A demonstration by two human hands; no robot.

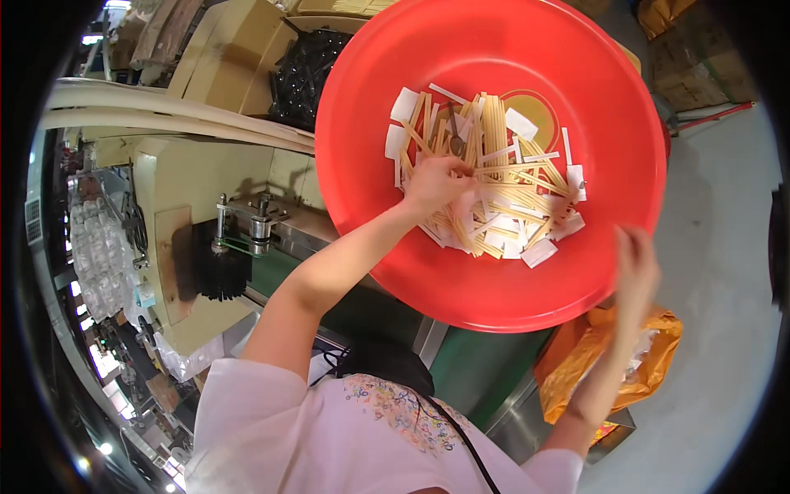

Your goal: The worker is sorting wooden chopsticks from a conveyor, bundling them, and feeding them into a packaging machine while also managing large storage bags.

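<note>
A large red plastic basin (485, 288) holds a heap of thin pale wooden sticks (494, 123), with white paper slips (521, 123) scattered among them. My left hand (440, 183) reaches into the heap, its fingers pinched together at the sticks. What lies between those fingers cannot be made out; a whitish blur is just beside them. A dark object, perhaps scissors (455, 142), lies partly covered by sticks beyond this hand. Over the basin's right rim is my right hand (638, 267), smeared by motion, so its fingers and anything in them are unclear.
Below the right rim hangs an open orange plastic bag (609, 379) with whitish stuff inside. Left of the basin stand a machine with a black round brush (222, 272) and pale pipes (181, 107). A cardboard box (226, 62) of black parts (309, 78) sits behind.
</note>
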